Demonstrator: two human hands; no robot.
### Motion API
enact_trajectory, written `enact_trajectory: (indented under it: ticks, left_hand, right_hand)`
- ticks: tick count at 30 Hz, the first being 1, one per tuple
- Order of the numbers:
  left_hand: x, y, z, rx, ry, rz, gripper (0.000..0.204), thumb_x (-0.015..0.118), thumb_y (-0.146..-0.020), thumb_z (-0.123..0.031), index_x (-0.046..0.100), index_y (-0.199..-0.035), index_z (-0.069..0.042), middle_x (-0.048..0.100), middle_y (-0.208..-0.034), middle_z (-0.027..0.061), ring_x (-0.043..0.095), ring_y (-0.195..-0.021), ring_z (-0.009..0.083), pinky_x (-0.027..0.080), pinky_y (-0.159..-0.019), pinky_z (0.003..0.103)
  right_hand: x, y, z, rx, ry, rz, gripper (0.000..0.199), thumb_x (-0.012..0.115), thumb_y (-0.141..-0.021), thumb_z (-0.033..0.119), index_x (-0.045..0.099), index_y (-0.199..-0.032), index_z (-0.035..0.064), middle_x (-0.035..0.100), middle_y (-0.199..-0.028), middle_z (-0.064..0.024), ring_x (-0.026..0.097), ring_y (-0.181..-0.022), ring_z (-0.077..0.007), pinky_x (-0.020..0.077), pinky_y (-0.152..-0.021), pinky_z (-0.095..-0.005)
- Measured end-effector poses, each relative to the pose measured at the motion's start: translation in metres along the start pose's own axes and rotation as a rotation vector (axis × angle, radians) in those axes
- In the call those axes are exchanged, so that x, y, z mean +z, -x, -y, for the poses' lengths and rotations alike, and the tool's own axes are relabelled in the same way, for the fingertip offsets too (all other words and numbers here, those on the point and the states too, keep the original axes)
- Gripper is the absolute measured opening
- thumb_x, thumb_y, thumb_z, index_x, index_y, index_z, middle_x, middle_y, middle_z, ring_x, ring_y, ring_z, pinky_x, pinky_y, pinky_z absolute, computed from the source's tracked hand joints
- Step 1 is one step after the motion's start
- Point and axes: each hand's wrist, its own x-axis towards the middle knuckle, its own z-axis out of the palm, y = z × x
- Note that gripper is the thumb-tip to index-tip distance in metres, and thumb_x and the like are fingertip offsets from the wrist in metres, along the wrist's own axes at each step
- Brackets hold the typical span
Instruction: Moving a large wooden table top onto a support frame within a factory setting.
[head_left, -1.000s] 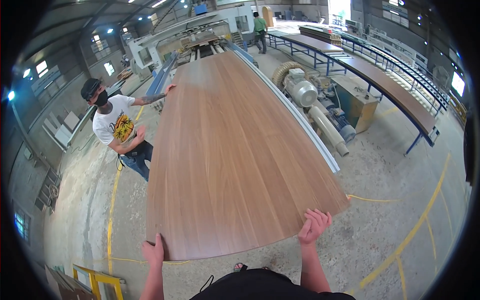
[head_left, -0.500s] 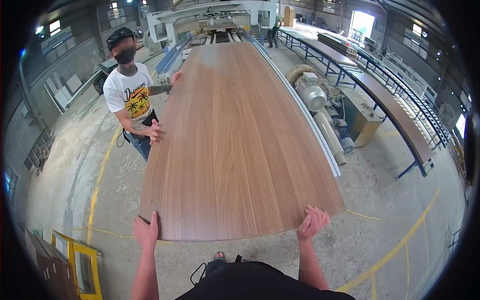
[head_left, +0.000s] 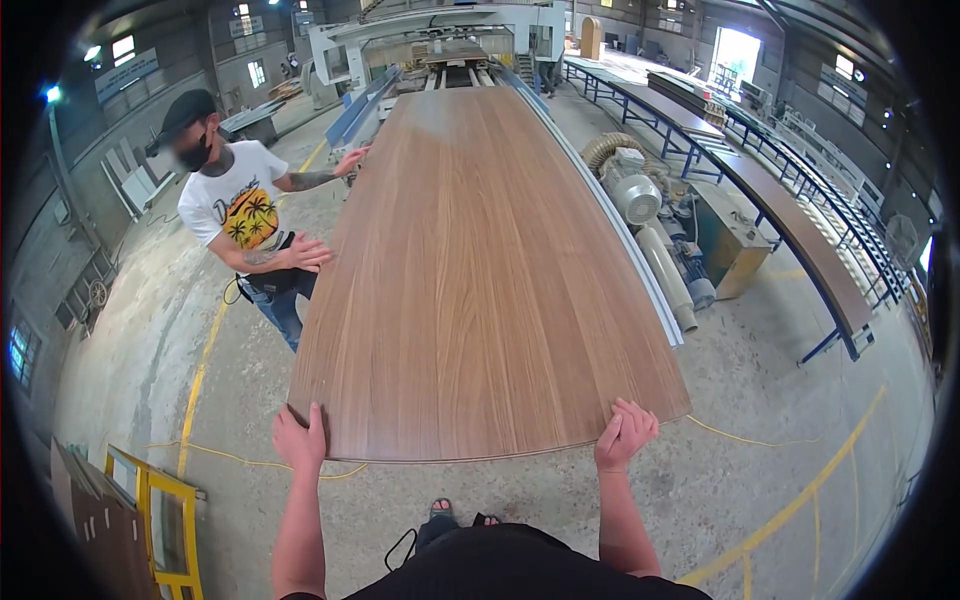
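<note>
Two hands hold the near end of the long wood-grain panel, which runs away down the middle of the shop. The left hand has its grip closed over the near left corner; the right hand pinches the near right edge. A co-worker steadies the left side. I judge the panel could sag or slip if the holds fall out of step. A yellow frame stands lower left; a blower machine crowds the right.

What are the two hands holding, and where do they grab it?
Left hand and right hand grip the big wooden board at its near edge, by the two corners.
</note>
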Motion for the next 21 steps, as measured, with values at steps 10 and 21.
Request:
enact_trajectory:
  ticks: [10, 21]
  left_hand:
    - [0.005, 0.001, 0.003, -0.008, 0.009, 0.003, 0.072, 0.064, -0.093, -0.053, 0.056, -0.137, 0.003, 0.061, -0.125, 0.0232, 0.058, -0.118, 0.0414, 0.042, -0.101, 0.052]
    - [0.003, 0.005, 0.010, 0.006, 0.018, -0.064, 0.065, 0.066, -0.092, -0.051, 0.059, -0.131, 0.000, 0.063, -0.120, 0.0220, 0.061, -0.112, 0.0417, 0.043, -0.098, 0.053]
  right_hand:
    - [0.003, -0.002, -0.006, 0.008, -0.032, -0.022, 0.019, 0.057, -0.089, 0.015, 0.073, -0.094, 0.0064, 0.074, -0.105, -0.0054, 0.064, -0.107, -0.0279, 0.0311, -0.112, -0.0503]
    - [-0.002, 0.004, 0.001, -0.030, -0.017, -0.032, 0.018, 0.057, -0.090, 0.015, 0.073, -0.094, 0.0070, 0.074, -0.107, -0.0058, 0.063, -0.108, -0.0282, 0.0323, -0.111, -0.0506]
